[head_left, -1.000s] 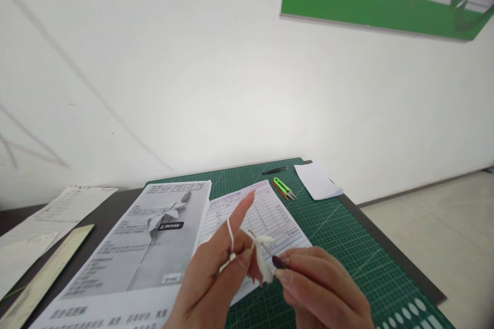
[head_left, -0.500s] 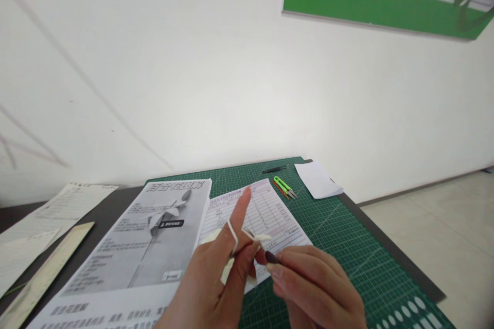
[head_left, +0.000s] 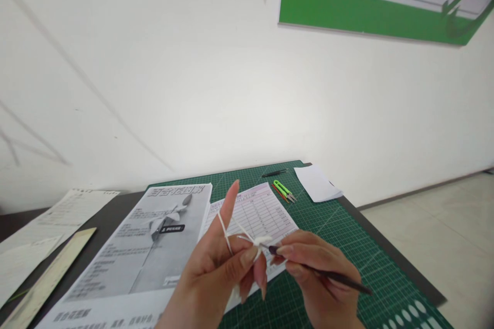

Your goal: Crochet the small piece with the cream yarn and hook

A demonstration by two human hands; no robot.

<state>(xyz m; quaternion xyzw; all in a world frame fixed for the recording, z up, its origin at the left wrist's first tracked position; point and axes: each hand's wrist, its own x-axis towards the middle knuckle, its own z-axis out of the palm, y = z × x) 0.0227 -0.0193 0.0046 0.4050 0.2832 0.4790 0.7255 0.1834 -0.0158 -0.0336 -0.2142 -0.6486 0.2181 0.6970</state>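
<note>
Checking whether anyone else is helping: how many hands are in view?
2: the left hand, low in the middle, white yarn round its index finger, and the right hand beside it, holding a dark-handled tool.

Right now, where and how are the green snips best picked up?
Likely by the green handle, pinched across its width from above and the right. The snips lie flat, blades pointing toward the near right, so the handle keeps fingers off them; a thin red stick lies along the left side.
</note>
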